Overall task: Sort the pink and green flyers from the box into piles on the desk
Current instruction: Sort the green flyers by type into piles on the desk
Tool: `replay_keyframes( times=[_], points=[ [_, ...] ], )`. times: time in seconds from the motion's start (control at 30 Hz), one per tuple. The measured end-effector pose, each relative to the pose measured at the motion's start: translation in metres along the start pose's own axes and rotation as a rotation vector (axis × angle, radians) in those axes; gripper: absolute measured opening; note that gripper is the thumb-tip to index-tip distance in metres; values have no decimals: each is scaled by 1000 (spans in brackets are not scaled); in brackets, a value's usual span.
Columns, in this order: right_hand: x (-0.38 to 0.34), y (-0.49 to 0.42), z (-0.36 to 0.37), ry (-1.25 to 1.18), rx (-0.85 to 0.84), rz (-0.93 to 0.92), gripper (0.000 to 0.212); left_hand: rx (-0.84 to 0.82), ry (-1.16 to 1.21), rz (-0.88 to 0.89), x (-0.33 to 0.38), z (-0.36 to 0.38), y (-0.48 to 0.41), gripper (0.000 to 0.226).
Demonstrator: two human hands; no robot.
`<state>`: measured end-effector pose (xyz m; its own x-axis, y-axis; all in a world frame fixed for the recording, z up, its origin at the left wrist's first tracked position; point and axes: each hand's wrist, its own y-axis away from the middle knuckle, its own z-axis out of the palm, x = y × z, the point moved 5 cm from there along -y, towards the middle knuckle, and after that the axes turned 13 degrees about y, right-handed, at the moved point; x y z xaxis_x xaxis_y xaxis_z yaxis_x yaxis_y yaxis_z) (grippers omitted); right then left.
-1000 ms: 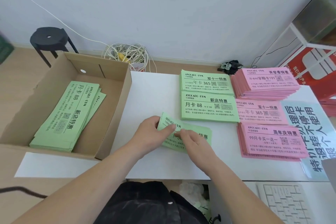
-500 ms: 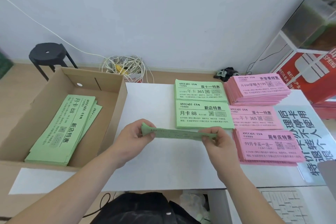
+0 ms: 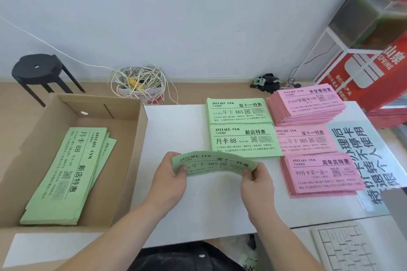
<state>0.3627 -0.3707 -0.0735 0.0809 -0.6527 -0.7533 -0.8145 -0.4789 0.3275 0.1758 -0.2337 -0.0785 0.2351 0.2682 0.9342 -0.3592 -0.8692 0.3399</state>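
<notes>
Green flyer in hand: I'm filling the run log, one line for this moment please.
left hand + right hand | hold green flyer | bowed, above desk

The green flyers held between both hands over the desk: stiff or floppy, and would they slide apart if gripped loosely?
Probably floppy: the green flyers arch upward between the left hand and right hand. Likely light, since fingertip pinches at the ends carry them. The thin loose sheets could fan apart, like the skewed stack in the box.

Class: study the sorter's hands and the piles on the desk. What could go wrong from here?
1. The held green flyers read 年卡 365; dropped on the nearer 月卡 88 pile instead of the far green 365 pile, they are missorted.
2. They bow between left hand and right hand, so they could crease.
</notes>
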Motion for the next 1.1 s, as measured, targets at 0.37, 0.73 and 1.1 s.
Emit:
replay_keyframes(
  times=[0.37, 0.73, 1.1],
  points=[
    [-113, -92, -63, 371, 94, -239, 16, -78, 154, -106, 87, 29, -87, 22],
    [-139, -220, -38, 817, -15, -308, 32, -1, 170, -202, 87, 82, -170, 32],
    [-139, -228, -20, 1423, -110, -330, 33, 52, -85, -212, 59, 85, -183, 35]
  ],
)
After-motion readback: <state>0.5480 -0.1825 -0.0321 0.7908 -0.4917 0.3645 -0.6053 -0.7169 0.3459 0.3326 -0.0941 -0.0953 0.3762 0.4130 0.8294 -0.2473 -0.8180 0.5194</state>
